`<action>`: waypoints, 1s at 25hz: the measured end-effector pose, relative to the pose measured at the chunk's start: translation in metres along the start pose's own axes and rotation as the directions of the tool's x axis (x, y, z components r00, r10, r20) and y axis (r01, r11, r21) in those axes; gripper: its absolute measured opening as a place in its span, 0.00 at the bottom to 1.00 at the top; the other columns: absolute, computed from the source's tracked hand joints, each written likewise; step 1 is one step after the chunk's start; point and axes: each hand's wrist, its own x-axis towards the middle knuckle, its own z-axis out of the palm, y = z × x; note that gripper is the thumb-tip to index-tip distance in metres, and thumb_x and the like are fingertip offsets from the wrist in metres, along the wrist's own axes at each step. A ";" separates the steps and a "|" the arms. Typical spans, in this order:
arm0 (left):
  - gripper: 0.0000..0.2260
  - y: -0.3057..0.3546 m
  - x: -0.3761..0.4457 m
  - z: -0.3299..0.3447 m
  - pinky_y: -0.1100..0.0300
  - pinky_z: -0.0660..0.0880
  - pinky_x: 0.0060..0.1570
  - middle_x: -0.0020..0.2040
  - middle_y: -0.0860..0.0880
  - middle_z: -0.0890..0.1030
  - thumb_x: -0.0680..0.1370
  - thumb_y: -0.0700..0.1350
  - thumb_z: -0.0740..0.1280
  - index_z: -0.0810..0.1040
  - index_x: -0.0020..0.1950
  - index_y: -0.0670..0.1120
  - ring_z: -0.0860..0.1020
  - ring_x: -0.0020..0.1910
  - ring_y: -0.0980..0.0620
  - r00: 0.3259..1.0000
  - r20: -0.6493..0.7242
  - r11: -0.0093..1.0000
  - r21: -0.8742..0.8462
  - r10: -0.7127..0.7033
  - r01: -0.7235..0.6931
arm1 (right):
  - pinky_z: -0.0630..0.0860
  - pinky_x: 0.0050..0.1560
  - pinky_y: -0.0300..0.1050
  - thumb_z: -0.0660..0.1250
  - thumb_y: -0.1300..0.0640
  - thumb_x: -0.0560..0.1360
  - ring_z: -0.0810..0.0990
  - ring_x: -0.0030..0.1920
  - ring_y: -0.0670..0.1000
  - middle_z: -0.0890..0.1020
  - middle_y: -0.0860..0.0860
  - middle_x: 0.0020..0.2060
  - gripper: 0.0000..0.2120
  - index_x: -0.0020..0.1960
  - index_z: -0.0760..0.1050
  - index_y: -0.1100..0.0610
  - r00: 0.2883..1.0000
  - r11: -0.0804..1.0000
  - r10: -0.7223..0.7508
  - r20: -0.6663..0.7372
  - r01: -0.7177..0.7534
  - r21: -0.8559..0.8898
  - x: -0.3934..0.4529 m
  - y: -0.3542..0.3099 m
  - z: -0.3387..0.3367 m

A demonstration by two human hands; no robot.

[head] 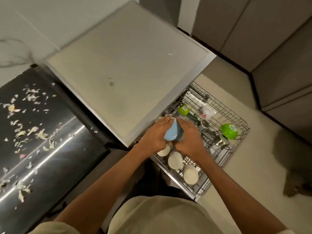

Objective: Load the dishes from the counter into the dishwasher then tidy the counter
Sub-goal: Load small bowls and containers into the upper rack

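Observation:
A light blue dish stands on edge over the pulled-out wire rack below the counter. My left hand holds its left side and my right hand holds its right side, fingers curled round it. Under my hands, three white bowls sit upside down in the rack's near rows. Further back in the rack are a green bowl, a green cup, a steel cup and a clear item.
The beige counter top lies above the rack. To the left, a dark steel surface is strewn with food scraps. Grey cabinet doors line the right side above the pale floor.

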 end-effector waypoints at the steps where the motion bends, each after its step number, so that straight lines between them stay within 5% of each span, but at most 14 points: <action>1: 0.38 0.001 0.009 0.006 0.47 0.61 0.74 0.75 0.35 0.65 0.65 0.33 0.72 0.65 0.75 0.35 0.64 0.75 0.40 1.000 0.029 1.000 -0.010 0.009 -0.009 | 0.76 0.60 0.50 0.74 0.51 0.61 0.76 0.61 0.53 0.80 0.53 0.61 0.38 0.69 0.72 0.58 0.999 0.999 0.047 -0.013 -0.047 0.008 -0.001 0.008 -0.003; 10: 0.34 -0.017 0.098 0.052 0.45 0.62 0.75 0.77 0.38 0.63 0.71 0.32 0.71 0.65 0.76 0.38 0.61 0.77 0.42 0.964 0.259 0.998 -0.022 0.064 -0.061 | 0.70 0.65 0.49 0.80 0.49 0.64 0.70 0.68 0.56 0.73 0.56 0.69 0.46 0.77 0.64 0.57 0.901 0.906 0.422 -0.102 -0.421 0.031 0.017 0.070 -0.010; 17: 0.32 -0.020 0.145 0.075 0.50 0.59 0.77 0.80 0.41 0.57 0.74 0.28 0.67 0.62 0.78 0.38 0.55 0.79 0.45 0.951 0.309 0.997 0.082 -0.033 0.008 | 0.73 0.65 0.54 0.78 0.54 0.66 0.71 0.67 0.58 0.73 0.59 0.68 0.43 0.76 0.64 0.62 0.880 0.887 0.462 -0.108 -0.458 0.059 0.064 0.105 -0.009; 25: 0.36 -0.041 0.222 0.120 0.49 0.62 0.75 0.81 0.42 0.50 0.75 0.25 0.61 0.54 0.80 0.40 0.53 0.79 0.44 0.895 0.320 0.948 0.173 -0.310 0.267 | 0.77 0.62 0.58 0.76 0.53 0.66 0.76 0.61 0.57 0.78 0.57 0.62 0.37 0.71 0.69 0.60 0.874 0.871 0.484 -0.042 -0.476 0.123 0.159 0.177 0.007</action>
